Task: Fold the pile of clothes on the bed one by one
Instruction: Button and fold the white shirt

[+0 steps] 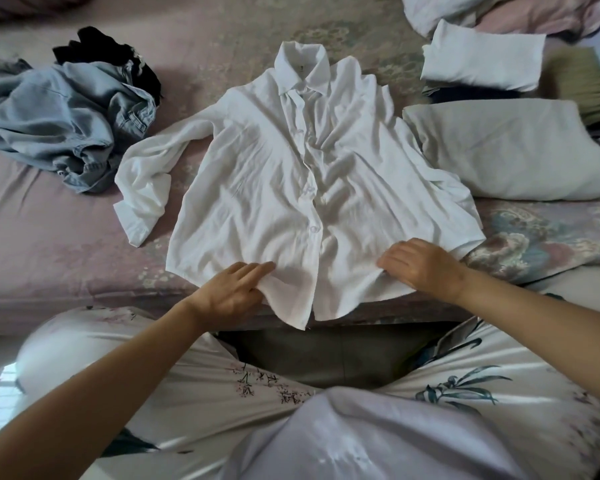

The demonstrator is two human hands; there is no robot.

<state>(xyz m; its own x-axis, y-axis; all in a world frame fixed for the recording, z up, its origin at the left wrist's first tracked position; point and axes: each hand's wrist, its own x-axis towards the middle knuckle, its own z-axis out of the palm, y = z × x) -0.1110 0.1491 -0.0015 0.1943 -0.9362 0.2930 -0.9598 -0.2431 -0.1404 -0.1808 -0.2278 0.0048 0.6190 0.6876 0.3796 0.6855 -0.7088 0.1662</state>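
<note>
The white button-up shirt [291, 174] is spread front-up on the bed [49, 237], its hem pinched by the left hand [229, 289] and apparently gripped by the curled right hand [423, 268], likely for smoothing before folding.

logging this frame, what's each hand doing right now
Left hand: pinching the white shirt hem.
Right hand: fingers curled, gripping the shirt hem.
</note>
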